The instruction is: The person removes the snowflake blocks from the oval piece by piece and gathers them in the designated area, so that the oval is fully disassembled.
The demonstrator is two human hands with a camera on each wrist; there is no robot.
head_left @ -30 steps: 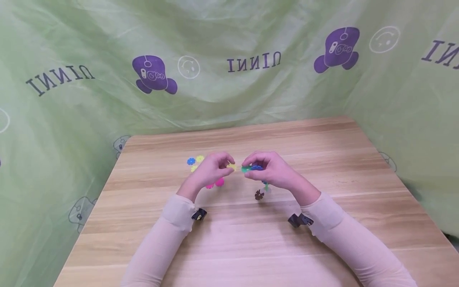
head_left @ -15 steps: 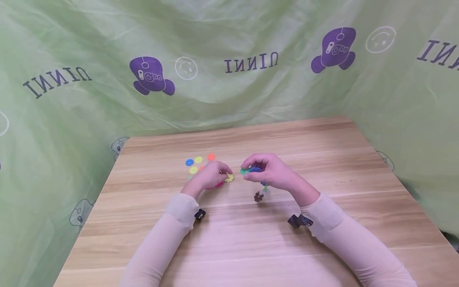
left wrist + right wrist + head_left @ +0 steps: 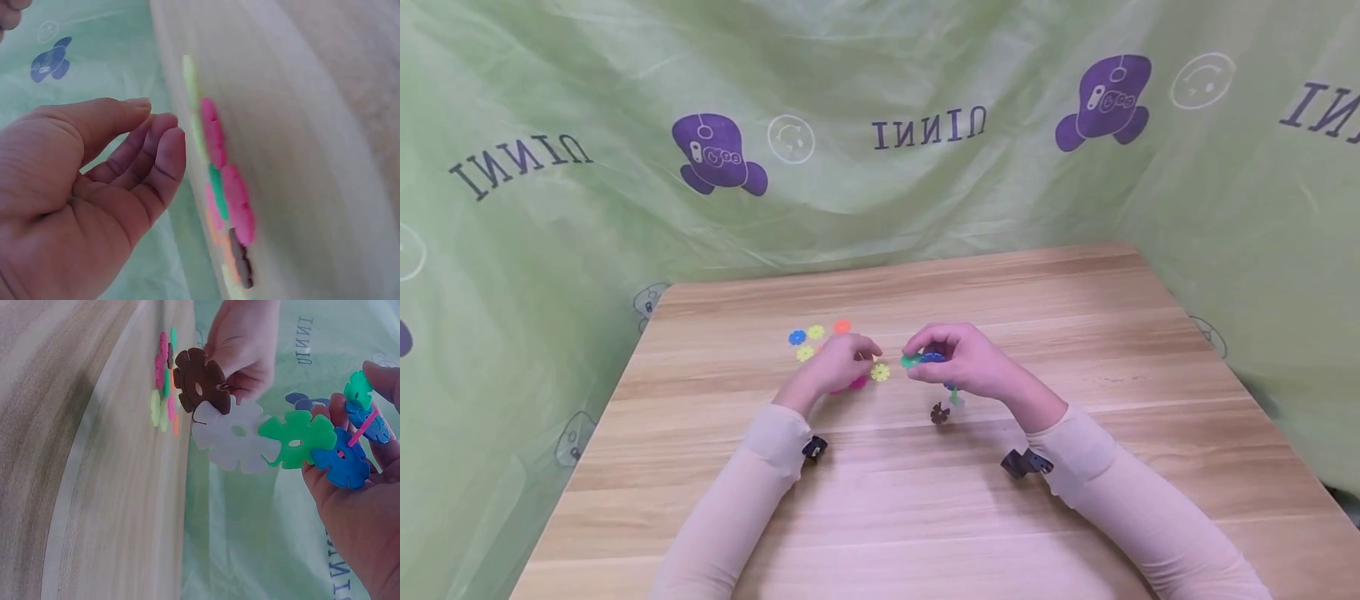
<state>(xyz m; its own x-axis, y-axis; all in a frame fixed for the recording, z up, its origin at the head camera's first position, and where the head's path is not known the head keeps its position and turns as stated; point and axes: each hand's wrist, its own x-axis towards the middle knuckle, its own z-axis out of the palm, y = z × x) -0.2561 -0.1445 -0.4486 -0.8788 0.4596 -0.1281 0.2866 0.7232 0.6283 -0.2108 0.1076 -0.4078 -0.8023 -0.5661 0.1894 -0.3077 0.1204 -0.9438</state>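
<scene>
My right hand [image 3: 962, 354] grips a chain of interlocking plastic snowflake discs above the table. In the right wrist view the chain runs from a brown disc [image 3: 199, 380] through a white disc [image 3: 234, 436] and a green disc [image 3: 300, 439] to a blue disc [image 3: 347, 461], with a thin pink piece [image 3: 364, 428] and more blue and green discs among the fingers. Nothing is between the thumb and loosely bent fingers of my left hand [image 3: 94, 169]. Just right of its fingertips lies a yellow disc [image 3: 880, 372] on the table.
Loose discs lie around and partly behind the left hand, among them a blue disc [image 3: 797, 337], an orange disc [image 3: 842, 326] and a pink disc [image 3: 239, 203]. They rest on a wooden table [image 3: 880, 517], with a green printed curtain [image 3: 865, 208] behind it.
My left hand has lowered the yellow disc from beside the chain to the table, let it go and drawn slightly left. The right hand keeps its grip on the chain, almost unmoved.
</scene>
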